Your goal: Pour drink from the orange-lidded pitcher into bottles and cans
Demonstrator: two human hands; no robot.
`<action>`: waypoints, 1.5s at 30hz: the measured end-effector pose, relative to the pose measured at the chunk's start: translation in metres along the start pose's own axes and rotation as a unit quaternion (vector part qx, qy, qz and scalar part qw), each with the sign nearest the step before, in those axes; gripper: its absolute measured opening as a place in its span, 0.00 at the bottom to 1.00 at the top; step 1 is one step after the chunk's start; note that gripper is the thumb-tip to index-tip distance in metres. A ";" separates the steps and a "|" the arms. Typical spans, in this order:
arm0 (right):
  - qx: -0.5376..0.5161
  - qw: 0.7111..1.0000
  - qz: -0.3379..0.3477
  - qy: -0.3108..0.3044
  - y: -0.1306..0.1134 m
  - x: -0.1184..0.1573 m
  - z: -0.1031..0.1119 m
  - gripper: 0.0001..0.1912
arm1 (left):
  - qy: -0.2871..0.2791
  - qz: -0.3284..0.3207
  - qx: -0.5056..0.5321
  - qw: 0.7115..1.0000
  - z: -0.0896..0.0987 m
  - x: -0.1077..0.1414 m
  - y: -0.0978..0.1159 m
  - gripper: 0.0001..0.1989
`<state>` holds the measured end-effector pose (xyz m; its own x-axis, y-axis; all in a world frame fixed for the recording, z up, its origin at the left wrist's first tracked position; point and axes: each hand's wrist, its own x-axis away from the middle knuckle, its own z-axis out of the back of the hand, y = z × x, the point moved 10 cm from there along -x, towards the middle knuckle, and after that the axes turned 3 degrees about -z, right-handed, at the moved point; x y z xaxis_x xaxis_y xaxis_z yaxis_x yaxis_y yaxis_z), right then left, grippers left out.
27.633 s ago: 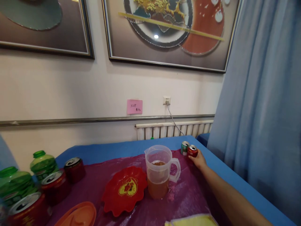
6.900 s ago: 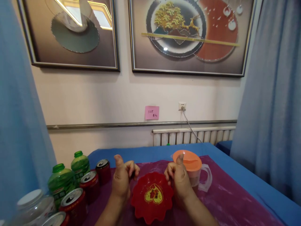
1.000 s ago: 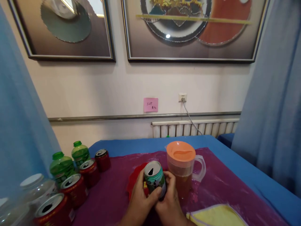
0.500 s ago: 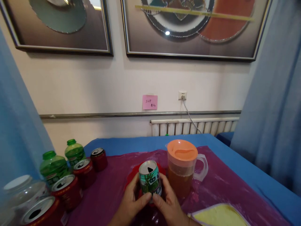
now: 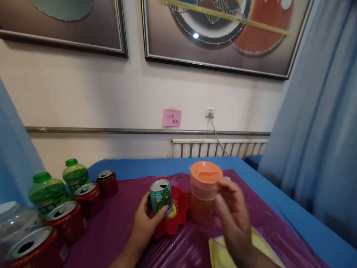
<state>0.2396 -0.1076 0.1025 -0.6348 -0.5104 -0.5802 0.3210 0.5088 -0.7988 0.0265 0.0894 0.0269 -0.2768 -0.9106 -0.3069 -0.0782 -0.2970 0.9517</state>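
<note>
A green can (image 5: pixel 161 197) with an opened top is gripped in my left hand (image 5: pixel 146 219), upright over the left part of a red scalloped dish (image 5: pixel 178 219). My right hand (image 5: pixel 234 216) is at the right side of a clear pitcher (image 5: pixel 202 201) with an orange lid and amber liquid inside. Its fingers are apart from the thumb, with nothing visible between them, and they cover most of the pitcher's handle. Whether they touch the handle I cannot tell.
Several red cans (image 5: pixel 65 219) line the left side, beside two green-capped bottles (image 5: pixel 48 193) and a white-lidded jar (image 5: pixel 18 223). A yellow cloth (image 5: pixel 220 253) lies under my right forearm. Purple sheeting (image 5: pixel 119 219) covers part of the blue table (image 5: pixel 267 197).
My right hand has let go of the can and moved right to the pitcher's handle. My left hand has shifted left with the can, uncovering more of the red dish. The view has shifted slightly.
</note>
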 end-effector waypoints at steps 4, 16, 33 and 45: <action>0.068 0.972 -0.096 0.205 0.052 -0.017 0.082 0.27 | 0.007 -0.009 -0.035 0.999 0.001 0.000 -0.006 0.41; 0.011 0.977 -0.178 0.115 0.123 -0.043 0.060 0.28 | 0.006 -0.057 -0.190 0.980 0.001 -0.001 0.004 0.36; 0.024 0.985 -0.161 0.050 0.077 -0.109 0.023 0.27 | -0.021 -0.097 -0.268 0.958 0.000 0.010 -0.006 0.37; 0.073 0.983 -0.164 -0.042 0.086 -0.100 0.007 0.27 | -0.058 -0.076 -0.285 0.954 -0.011 0.014 0.003 0.34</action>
<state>0.3357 -0.0173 0.0905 -0.6621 -0.6894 -0.2938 0.2108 0.2048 -0.9558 0.0332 0.0725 0.0249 -0.4099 -0.8166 -0.4063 0.3993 -0.5612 0.7250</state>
